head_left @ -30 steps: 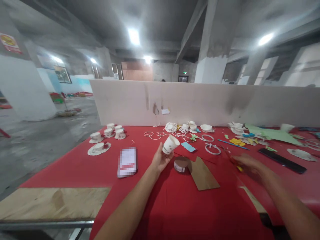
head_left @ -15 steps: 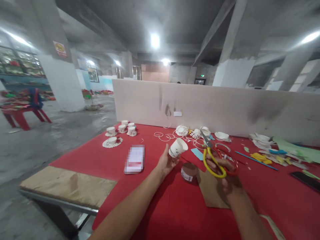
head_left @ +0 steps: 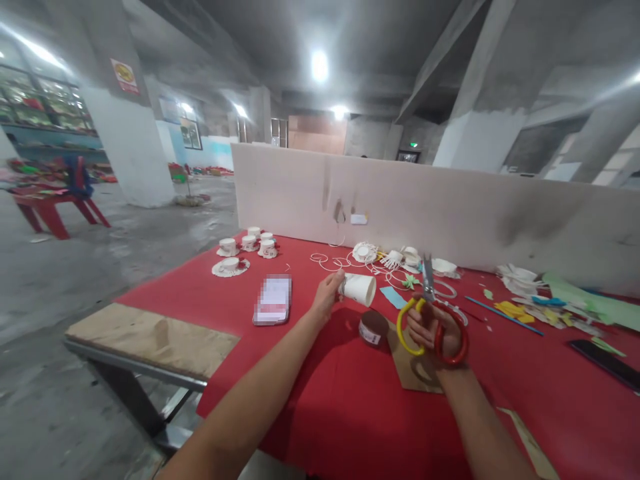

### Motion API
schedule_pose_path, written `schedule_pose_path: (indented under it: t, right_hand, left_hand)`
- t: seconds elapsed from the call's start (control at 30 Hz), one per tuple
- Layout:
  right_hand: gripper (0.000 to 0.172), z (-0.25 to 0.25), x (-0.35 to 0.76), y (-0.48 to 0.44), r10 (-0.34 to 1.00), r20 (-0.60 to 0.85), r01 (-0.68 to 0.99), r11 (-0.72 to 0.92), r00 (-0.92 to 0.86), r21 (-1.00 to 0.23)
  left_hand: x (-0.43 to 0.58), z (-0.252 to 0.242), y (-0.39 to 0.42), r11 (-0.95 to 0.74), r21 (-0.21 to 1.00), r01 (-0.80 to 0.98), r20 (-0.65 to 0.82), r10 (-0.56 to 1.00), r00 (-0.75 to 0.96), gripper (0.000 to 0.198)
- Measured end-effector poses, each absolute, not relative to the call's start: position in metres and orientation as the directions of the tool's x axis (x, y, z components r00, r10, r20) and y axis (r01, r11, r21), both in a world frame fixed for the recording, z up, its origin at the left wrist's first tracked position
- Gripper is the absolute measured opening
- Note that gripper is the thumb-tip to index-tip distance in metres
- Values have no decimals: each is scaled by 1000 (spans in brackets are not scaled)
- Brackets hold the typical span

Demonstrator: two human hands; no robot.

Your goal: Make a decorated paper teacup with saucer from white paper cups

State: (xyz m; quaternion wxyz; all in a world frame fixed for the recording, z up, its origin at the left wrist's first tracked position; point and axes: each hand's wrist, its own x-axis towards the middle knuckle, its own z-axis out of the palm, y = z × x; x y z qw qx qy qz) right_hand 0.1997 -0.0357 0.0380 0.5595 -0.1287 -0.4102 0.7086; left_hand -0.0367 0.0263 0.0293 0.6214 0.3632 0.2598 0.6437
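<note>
My left hand point(head_left: 329, 297) grips a white paper cup point(head_left: 359, 289) by its base end. The cup lies on its side in the air, mouth facing right. In my right hand point(head_left: 440, 331) is a pair of scissors point(head_left: 429, 280) with one yellow and one red handle loop, blades pointing up and away from me. Below the cup stands a brown round tub point(head_left: 373, 328) with a label. A piece of brown cardboard point(head_left: 407, 370) lies under my right hand. A light blue paper piece point(head_left: 393, 297) is just beyond the tub.
Several small white cups on saucers, such as this cup point(head_left: 227, 247), stand at the back left. A phone point(head_left: 273, 299) lies left of my left hand. White paper rings and cut cups line the back by a pale partition point(head_left: 425, 200). A dark phone point(head_left: 607, 363) lies right.
My left hand has turned the cup from upright-tilted to lying sideways. My right hand has turned the scissors so the blades point more straight up. The view has shifted slightly.
</note>
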Motion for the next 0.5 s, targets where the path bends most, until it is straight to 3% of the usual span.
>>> schedule_pose_path:
  t: [0.13,0.5]
  right_hand:
    - [27,40,204,-42,903,300,-696,1,-308,-718]
    - [32,31,195,-34,912,200,-639,-83,-358,-765]
  left_hand:
    - [-37,25,31,-79,774,-629,135,990,41,34]
    - [-37,18,33,131,565,-814,-77,991,106,41]
